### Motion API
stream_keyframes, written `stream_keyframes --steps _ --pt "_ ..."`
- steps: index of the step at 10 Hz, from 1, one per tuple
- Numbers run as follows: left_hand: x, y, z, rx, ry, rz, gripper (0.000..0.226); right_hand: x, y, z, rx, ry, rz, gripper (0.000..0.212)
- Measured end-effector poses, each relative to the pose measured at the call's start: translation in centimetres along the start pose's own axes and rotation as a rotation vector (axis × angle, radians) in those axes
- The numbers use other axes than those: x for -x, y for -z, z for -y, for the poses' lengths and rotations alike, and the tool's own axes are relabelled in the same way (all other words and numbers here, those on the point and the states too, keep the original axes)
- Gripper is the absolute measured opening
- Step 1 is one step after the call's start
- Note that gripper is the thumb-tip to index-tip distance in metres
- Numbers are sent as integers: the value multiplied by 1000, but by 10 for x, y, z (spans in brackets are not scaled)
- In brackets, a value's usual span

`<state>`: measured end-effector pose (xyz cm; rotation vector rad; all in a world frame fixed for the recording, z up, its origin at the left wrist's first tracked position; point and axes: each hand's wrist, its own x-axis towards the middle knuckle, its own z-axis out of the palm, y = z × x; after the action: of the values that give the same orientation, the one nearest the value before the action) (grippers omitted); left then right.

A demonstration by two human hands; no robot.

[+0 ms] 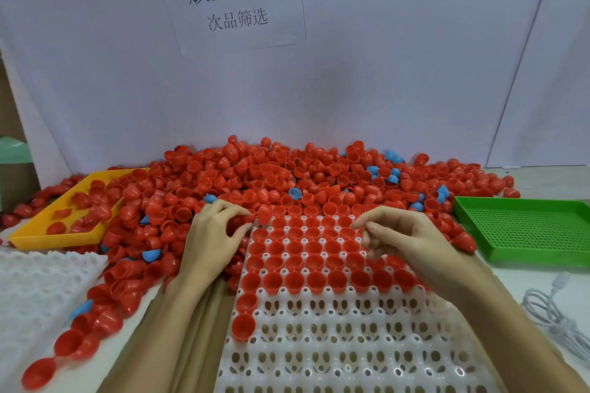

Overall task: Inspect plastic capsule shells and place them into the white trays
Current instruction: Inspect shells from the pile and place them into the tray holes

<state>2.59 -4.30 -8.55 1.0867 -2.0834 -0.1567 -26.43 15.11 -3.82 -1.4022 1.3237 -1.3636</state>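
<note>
Roughly half the work on the middle tray [351, 344] is judged done: its far rows are filled with red shells, two more are seated down the left column, and the near rows remain bare. A second white tray [38, 284] is seen at 8 o'clock, unfilled where visible. A large pile [255, 175] is heaped against the backdrop from 10 to 2 o'clock, so plenty is left; a few blue shells [151, 254] are mixed in. A yellow tray [41, 229] at 10 o'clock holds some shells; a green tray [523, 226] at 3 o'clock holds none. Free room is found only over the bare near rows. The left hand [212, 239] is curled at the pile's edge, a shell [264, 214] touched at its fingertips; a firm grasp cannot be confirmed. The right hand [402, 239] hovers loosely curled, holding nothing visible.
</note>
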Motion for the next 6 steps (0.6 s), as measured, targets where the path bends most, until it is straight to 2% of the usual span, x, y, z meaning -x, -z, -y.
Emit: stream_keyframes --steps 3,4,5,6 --pt "-2 -8 -1 -102 -95 0 8 1 0 2 1 -7 -4 25" --pt "-5 -7 -3 -139 -96 -42 18 1 0 3 2 -9 -2 24" --pt "-8 -1 -5 -117 -101 -9 7 1 -1 4 -1 -9 4 24" --pt "-13 4 -11 -113 -120 -20 10 0 0 5 -12 -2 4 24"
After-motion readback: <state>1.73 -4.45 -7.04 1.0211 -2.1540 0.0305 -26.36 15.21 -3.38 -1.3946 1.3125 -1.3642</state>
